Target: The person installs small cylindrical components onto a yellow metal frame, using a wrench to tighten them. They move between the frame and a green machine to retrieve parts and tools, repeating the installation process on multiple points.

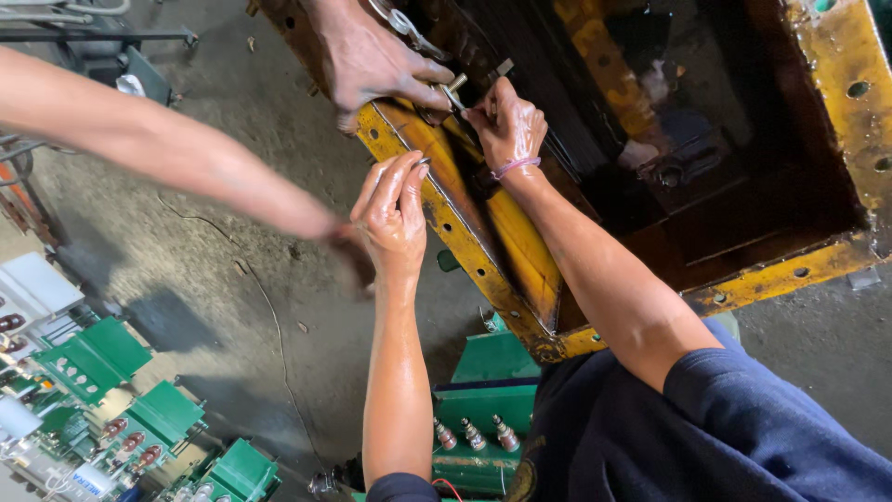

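A yellow, rusty metal tank with a dark oily inside fills the upper right; its bolt-holed flange runs diagonally. My left hand is outside the flange, fingertips pinched on a small shiny metal part at the flange edge. My right hand, with a pink band on the wrist, reaches over the flange from the inside and pinches a small metal piece at the rim. Another person's hand presses on the same flange just above, holding a metal wrench.
A second, blurred bare arm of another person crosses from the left toward my left hand. Green transformer units with brown bushings stand at the lower left, and one sits below the tank. Grey concrete floor lies between.
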The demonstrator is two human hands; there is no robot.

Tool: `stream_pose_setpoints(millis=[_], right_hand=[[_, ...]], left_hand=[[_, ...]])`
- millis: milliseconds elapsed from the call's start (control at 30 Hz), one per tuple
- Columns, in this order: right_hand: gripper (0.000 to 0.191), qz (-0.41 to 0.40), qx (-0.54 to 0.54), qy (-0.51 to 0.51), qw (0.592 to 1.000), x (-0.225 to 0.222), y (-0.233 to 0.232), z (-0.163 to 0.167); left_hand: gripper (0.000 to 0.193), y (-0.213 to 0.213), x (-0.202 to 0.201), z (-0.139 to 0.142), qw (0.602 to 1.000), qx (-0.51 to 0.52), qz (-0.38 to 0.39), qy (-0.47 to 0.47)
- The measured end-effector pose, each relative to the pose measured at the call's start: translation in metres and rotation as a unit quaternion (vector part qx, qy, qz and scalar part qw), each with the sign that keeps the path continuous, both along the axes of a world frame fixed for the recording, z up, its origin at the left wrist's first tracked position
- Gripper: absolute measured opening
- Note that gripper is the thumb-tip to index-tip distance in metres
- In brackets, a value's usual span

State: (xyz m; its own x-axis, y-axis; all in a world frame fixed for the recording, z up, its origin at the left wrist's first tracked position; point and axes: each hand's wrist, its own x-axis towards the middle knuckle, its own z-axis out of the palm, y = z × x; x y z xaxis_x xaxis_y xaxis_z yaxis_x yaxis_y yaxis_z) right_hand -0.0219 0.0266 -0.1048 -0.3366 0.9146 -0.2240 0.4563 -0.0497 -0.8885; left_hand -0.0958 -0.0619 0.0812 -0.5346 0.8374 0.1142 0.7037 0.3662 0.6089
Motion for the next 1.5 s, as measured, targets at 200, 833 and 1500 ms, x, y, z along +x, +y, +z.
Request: stream_pose_setpoints(millis=[200,833,1500], right_hand=[[0.041,-0.005,0.003,0.004,1.0,0.001,-0.001,-0.001],[0.042,-0.044,-0.021,0.004,0.999,-0.008,-0.003,-0.004],[0.038,-0.036,-0.054,0.011,0.998,-0.005,-0.002,-0.004]], left_hand=[[0.015,0.007,-0.005,-0.003,1.0,0.007,-0.006,-0.025],[0.015,0.103,-0.071,-0.088,0.919,-0.13,-0.334,0.164],[0.013,0.1,-0.099,-0.14,0.791,-0.318,-0.458,0.253]])
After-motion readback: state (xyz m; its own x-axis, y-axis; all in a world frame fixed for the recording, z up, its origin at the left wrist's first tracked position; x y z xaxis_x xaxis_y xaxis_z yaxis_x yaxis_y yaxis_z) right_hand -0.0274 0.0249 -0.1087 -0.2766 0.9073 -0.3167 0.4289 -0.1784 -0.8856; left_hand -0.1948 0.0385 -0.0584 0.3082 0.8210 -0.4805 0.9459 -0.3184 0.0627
